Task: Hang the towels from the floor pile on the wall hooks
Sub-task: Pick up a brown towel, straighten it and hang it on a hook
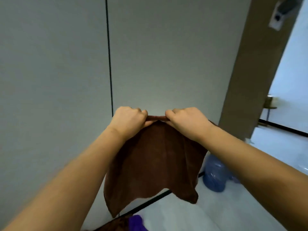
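We hold a brown towel (155,160) up before a pale grey wall (53,64). Our left hand (129,120) and right hand (185,120) each close their grip on its top edge, fingers curled tight and pinching the cloth, close together. The towel hangs free below. On the floor (191,212) lie a purple towel (136,223) and a blue water jug (215,175). No writing is readable.

Far ahead the wall (166,55) blocks passage, bare above the brown towel (153,164). Low on the right floor (200,214) stand blue water jugs (215,175); a purple towel (135,222) lies near.
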